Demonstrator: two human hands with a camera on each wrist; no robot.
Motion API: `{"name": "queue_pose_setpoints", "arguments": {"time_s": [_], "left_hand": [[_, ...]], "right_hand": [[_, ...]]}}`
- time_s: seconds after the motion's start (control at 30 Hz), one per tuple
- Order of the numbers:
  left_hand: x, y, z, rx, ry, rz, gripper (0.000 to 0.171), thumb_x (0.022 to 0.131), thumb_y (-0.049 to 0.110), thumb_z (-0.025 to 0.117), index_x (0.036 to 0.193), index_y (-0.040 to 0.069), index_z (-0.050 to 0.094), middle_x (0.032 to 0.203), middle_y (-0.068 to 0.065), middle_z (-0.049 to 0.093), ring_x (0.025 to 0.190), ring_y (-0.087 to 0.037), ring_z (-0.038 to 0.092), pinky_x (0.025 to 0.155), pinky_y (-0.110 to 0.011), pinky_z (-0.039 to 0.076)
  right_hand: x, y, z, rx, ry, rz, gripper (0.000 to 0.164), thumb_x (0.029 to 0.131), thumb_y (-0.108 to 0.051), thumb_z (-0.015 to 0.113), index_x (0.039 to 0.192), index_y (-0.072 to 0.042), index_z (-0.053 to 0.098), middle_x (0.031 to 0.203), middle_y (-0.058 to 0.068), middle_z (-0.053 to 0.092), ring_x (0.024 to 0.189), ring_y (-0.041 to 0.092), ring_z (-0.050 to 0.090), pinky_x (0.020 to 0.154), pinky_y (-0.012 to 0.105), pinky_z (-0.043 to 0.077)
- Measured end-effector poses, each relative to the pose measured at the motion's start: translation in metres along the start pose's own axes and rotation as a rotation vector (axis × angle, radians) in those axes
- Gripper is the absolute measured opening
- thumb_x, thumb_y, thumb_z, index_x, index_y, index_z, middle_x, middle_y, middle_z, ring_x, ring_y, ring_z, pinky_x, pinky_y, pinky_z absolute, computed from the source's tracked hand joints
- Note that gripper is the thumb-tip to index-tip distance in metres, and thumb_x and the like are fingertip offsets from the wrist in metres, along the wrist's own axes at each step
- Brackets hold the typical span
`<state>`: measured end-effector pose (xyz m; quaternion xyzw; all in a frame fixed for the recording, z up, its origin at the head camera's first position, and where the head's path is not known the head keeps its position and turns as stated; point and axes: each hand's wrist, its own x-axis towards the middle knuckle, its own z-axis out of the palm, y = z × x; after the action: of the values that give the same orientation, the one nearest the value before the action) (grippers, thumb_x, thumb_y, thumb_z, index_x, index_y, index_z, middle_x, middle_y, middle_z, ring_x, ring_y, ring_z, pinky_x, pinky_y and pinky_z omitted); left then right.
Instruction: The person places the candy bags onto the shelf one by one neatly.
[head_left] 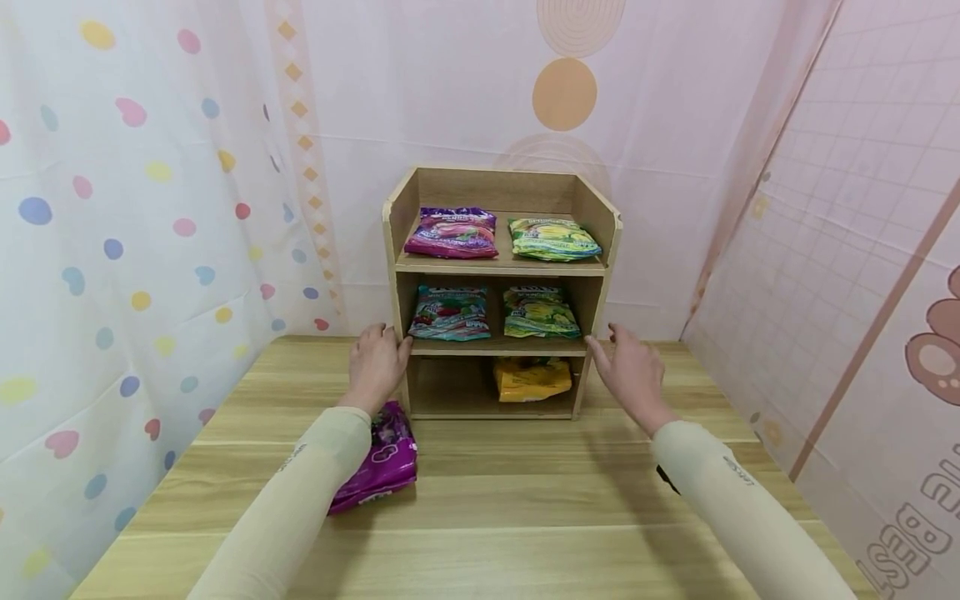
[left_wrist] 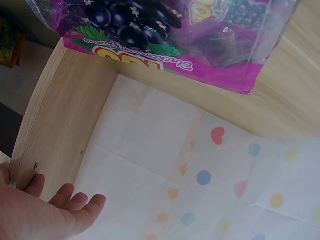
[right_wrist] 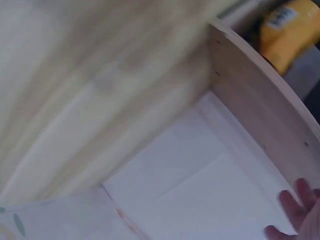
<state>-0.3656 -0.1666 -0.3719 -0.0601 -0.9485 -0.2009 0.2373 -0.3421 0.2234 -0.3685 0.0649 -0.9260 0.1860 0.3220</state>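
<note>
A small wooden shelf [head_left: 498, 268] with three levels stands on the table. My left hand [head_left: 375, 367] is at its left side panel [left_wrist: 70, 105], thumb by the front edge and loosely bent fingers along the outer face. On the opposite side, my right hand [head_left: 630, 375] has its thumb at the right front edge, and its fingers spread beside the right side panel [right_wrist: 260, 105]. Below my left wrist lies a purple blackcurrant gummy bag [head_left: 386, 458], partly covered by the sleeve in the head view.
The top level holds a magenta candy bag [head_left: 453, 233] and a green-yellow one [head_left: 553, 239]. On the middle level sit a teal bag [head_left: 450, 314] and another green-yellow bag [head_left: 540, 312]. A yellow bag [head_left: 532, 379] lies at the bottom right. Patterned curtains [head_left: 465, 100] hang behind.
</note>
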Motion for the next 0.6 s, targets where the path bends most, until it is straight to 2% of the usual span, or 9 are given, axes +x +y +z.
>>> {"name": "queue_pose_setpoints", "arguments": {"time_s": [0.07,0.1,0.13,0.27,0.33,0.4,0.5,0.6], "left_hand": [[0.0,0.0,-0.001,0.0,-0.003,0.004,0.043,0.105,0.03,0.048,0.111,-0.01,0.061,0.137,-0.032,0.047,0.131,-0.046,0.04,0.107,-0.061,0.031],[0.0,0.0,-0.001,0.0,-0.006,0.006,0.043,0.105,0.03,0.048,0.11,-0.01,0.061,0.137,-0.032,0.046,0.131,-0.046,0.04,0.107,-0.061,0.03],[0.0,-0.001,-0.002,0.0,-0.01,0.007,0.043,0.105,0.031,0.048,0.111,-0.01,0.061,0.138,-0.032,0.046,0.132,-0.046,0.039,0.108,-0.061,0.03],[0.0,-0.003,-0.005,0.007,-0.046,0.027,0.049,0.105,0.034,0.048,0.121,-0.011,0.058,0.14,-0.032,0.044,0.134,-0.046,0.037,0.108,-0.062,0.028],[0.001,-0.006,-0.007,0.013,-0.074,0.047,0.053,0.105,0.036,0.047,0.127,-0.011,0.056,0.141,-0.033,0.044,0.134,-0.047,0.037,0.108,-0.062,0.029],[0.002,-0.012,-0.009,0.009,-0.109,0.069,0.058,0.105,0.04,0.046,0.132,-0.011,0.053,0.141,-0.033,0.044,0.133,-0.048,0.038,0.108,-0.063,0.029],[0.002,-0.026,-0.013,-0.015,-0.174,0.085,0.067,0.103,0.048,0.047,0.139,-0.008,0.048,0.141,-0.034,0.045,0.13,-0.05,0.041,0.107,-0.062,0.031],[-0.006,-0.047,-0.016,-0.028,-0.245,0.05,0.077,0.1,0.057,0.046,0.142,-0.008,0.045,0.141,-0.036,0.043,0.129,-0.053,0.041,0.106,-0.063,0.031]], "right_hand": [[0.009,-0.003,-0.003,0.061,-0.088,0.034,0.066,0.101,-0.052,0.05,0.141,0.001,0.05,0.125,0.019,0.065,0.108,0.04,0.063,0.107,0.062,0.031],[0.012,-0.005,-0.003,0.081,-0.117,0.036,0.066,0.101,-0.049,0.051,0.142,0.002,0.048,0.128,0.02,0.063,0.117,0.041,0.058,0.112,0.065,0.018],[0.016,-0.007,-0.003,0.099,-0.143,0.034,0.061,0.102,-0.046,0.051,0.14,0.002,0.05,0.127,0.021,0.063,0.122,0.041,0.055,0.114,0.065,0.011],[0.022,-0.011,0.0,0.116,-0.194,0.028,0.041,0.104,-0.031,0.051,0.121,0.006,0.058,0.106,0.023,0.068,0.116,0.044,0.058,0.115,0.063,0.01],[0.022,-0.012,0.001,0.116,-0.204,0.047,0.035,0.104,-0.028,0.051,0.11,0.006,0.058,0.092,0.021,0.068,0.109,0.045,0.061,0.115,0.062,0.012],[0.021,-0.012,0.002,0.118,-0.204,0.063,0.033,0.104,-0.026,0.051,0.107,0.006,0.058,0.086,0.019,0.066,0.105,0.046,0.062,0.115,0.062,0.015],[0.021,-0.014,0.004,0.101,-0.2,0.075,0.031,0.104,-0.026,0.052,0.101,0.003,0.057,0.08,0.017,0.065,0.099,0.044,0.064,0.115,0.061,0.016],[0.021,-0.015,0.005,0.092,-0.193,0.075,0.029,0.104,-0.025,0.052,0.099,0.003,0.057,0.077,0.015,0.064,0.095,0.044,0.065,0.115,0.061,0.017]]}}
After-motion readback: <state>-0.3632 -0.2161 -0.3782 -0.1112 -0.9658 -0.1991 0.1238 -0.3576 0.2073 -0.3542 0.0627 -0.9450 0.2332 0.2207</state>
